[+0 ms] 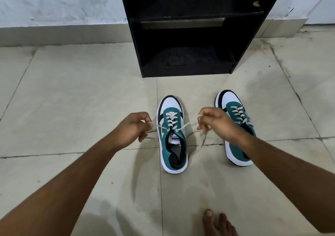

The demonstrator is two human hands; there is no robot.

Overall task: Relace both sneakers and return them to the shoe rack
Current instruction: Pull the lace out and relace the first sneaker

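Observation:
Two teal, white and black sneakers stand on the tiled floor, toes toward the rack. The left sneaker (172, 136) is laced up its eyelets, and its two white lace ends run out sideways from the top. My left hand (135, 126) pinches the left lace end (159, 126). My right hand (214, 122) pinches the right lace end (188, 125), whose tail hangs to the floor. The right sneaker (235, 126) is laced too and partly hidden behind my right wrist. The black shoe rack (188, 27) stands just beyond, with nothing seen on its shelves.
A white wall with a grey skirting (63, 30) runs behind the rack. A bare foot (217, 221) rests on the floor at the bottom right. Beige floor tiles (81, 90) stretch out left and right of the sneakers.

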